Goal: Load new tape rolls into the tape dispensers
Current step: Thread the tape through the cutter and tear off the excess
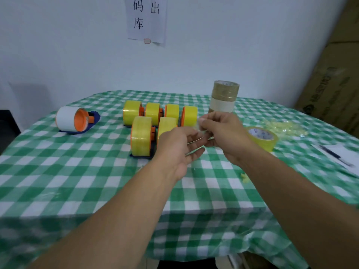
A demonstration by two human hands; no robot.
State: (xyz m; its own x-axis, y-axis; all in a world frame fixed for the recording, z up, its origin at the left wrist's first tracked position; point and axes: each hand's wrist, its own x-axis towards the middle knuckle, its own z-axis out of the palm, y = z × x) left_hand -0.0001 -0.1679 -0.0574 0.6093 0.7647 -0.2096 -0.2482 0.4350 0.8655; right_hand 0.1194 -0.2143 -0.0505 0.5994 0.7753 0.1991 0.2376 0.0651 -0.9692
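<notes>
Tape piece pinched by right fingers, left fingers loosely spread

A plain white wall, evenly lit and with a soft grey shadow low at its left, carries a sheet of white paper with large black characters and a small red mark near its lower edge. Before it stands a table covered by a green and white checked cloth that falls in folds over the near edge. At the right, brown cardboard boxes stand against the wall, and at the far left a dark piece of furniture shows only partly.
</notes>
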